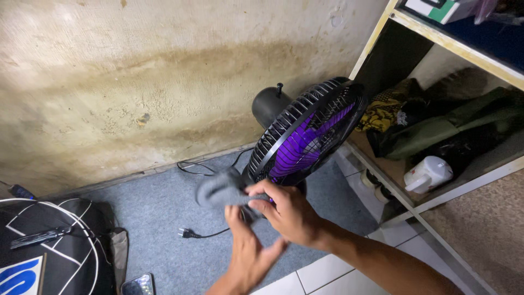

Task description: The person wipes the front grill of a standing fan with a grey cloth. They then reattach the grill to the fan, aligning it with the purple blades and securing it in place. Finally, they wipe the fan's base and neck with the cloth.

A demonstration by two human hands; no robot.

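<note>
A small black fan (305,131) with purple blades stands on the grey carpet by the wall, its grille tilted up toward me. A grey cloth (217,188) is pressed against the lower front of the grille. My right hand (289,213) grips the cloth from above at the fan's lower rim. My left hand (248,251) reaches up from below, its fingers touching the cloth beside the right hand. The fan's black cord runs along the carpet to an unplugged plug (186,234).
A stained wall rises behind the fan. A wooden shelf (382,164) at the right holds dark clothes and a white appliance (428,173). A black bag (54,246) and a phone (137,285) lie at the lower left. White tiles border the carpet.
</note>
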